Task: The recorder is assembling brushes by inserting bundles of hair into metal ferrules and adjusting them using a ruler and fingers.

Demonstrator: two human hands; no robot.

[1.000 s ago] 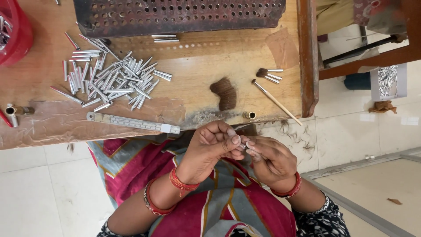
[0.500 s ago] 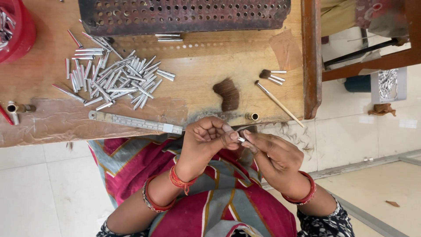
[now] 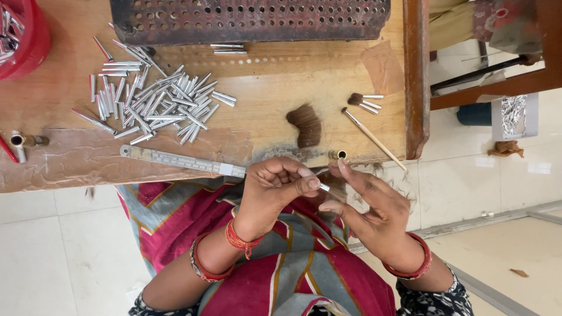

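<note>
Now left hand (image 3: 278, 190) fingers pinch one metal tube (image 3: 324, 186); right hand (image 3: 372, 213) fingers spread, touching it.

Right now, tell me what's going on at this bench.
A person seated at a wooden workbench is assembling small brushes. The left hand pinches a small metal ferrule between thumb and forefinger, and the right hand meets it with open fingers. On the bench lie a pile of metal ferrules, a steel ruler, a tuft of brown bristles and a finished brush.
</note>
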